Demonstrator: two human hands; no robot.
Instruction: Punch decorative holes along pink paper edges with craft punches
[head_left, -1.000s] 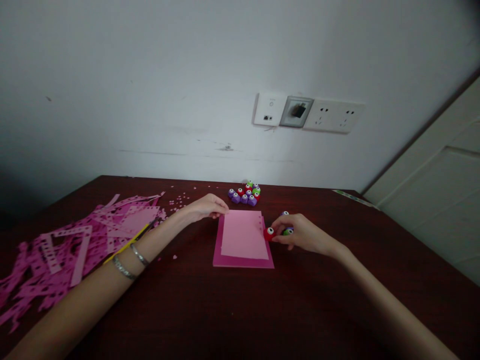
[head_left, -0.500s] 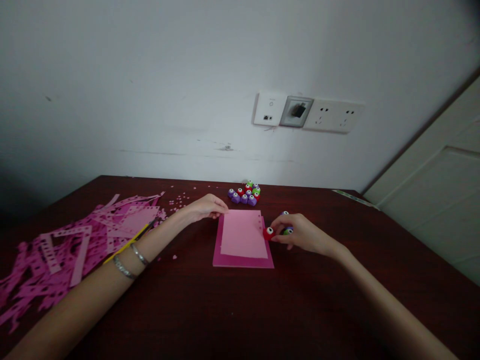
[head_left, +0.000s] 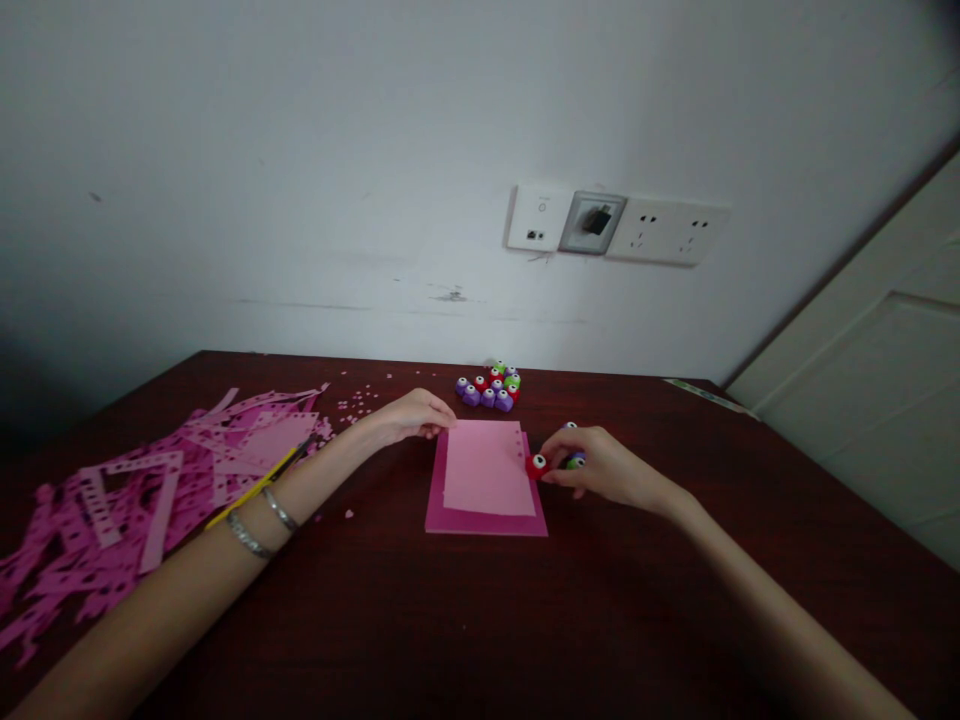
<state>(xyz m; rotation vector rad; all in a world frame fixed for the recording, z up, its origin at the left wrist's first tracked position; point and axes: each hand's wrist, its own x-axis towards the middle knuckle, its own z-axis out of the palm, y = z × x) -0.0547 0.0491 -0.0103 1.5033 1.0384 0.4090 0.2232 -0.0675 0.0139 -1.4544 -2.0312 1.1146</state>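
A light pink sheet of paper [head_left: 490,470] lies over darker pink sheets [head_left: 480,523] on the table. Its upper left corner is pinched between the fingers of my left hand [head_left: 416,413]. A red craft punch [head_left: 537,466] with a white and black button sits at the sheet's right edge, gripped by the thumb and fingers of my right hand [head_left: 600,464]. Small punched holes run down that edge above the punch. Behind my right fingers, a purple and green punch [head_left: 576,461] is partly hidden, with another white-topped punch [head_left: 570,426] showing just beyond.
Several purple, red and green punches [head_left: 489,396] cluster near the wall. A heap of punched pink paper strips [head_left: 135,510] covers the left side, with a yellow cutter [head_left: 262,483] beside it. Tiny pink cutouts [head_left: 352,406] are scattered behind my left arm. A ruler-like strip [head_left: 709,396] lies back right.
Almost nothing differs. The light pink sheet has shifted very slightly under my hands, while both hands and the red punch stay in place.
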